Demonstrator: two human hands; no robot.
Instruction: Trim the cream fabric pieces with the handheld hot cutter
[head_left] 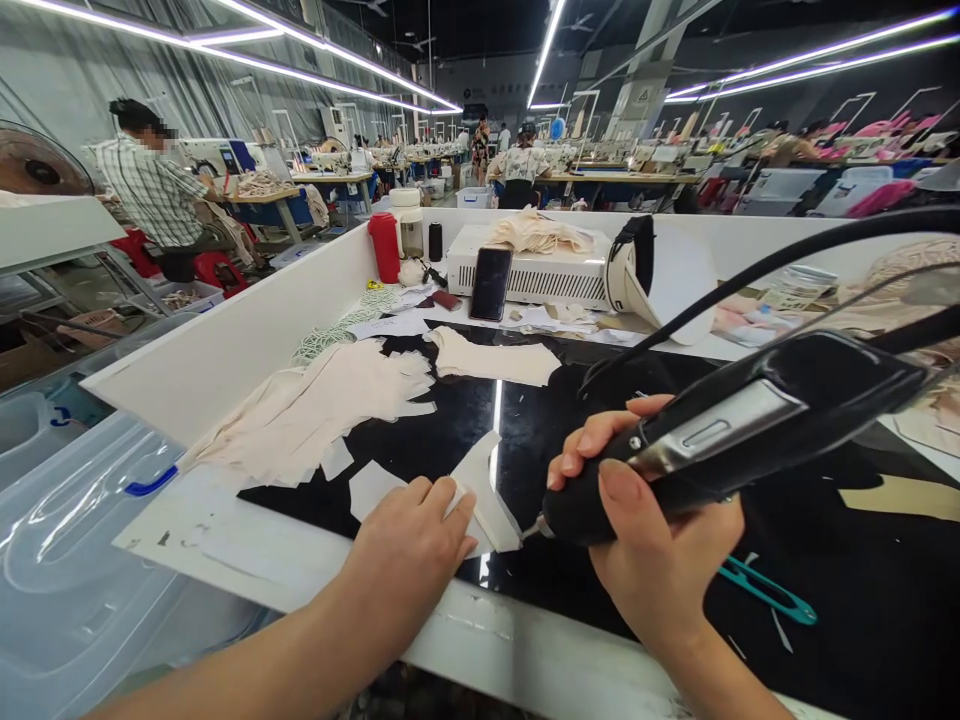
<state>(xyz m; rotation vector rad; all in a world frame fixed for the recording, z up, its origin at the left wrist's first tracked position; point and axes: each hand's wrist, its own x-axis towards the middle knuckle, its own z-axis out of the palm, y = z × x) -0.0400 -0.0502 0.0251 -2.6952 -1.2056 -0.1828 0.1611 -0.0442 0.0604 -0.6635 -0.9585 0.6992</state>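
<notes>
My left hand (420,540) has its fingers bent and close together, pinning a small cream fabric piece (486,500) to the black glossy work surface (555,590). A white pointed piece (373,488) sticks out beyond my knuckles. In my right hand (667,550) is a corded black handheld cutting tool (720,430) with a silver side panel. Its thin metal tip (535,527) meets the lower right corner of the cream piece. Turquoise thread snips (772,590) lie beside my right wrist, partly hidden by it.
A fanned pile of cream fabric pieces (315,410) lies at left, and another cream piece (495,358) ahead. Behind stand a phone (491,284), a white vented box (540,262) and a red cup (384,247). The tool's thick cable (720,300) arches over the right side. A low white wall (225,340) edges the table.
</notes>
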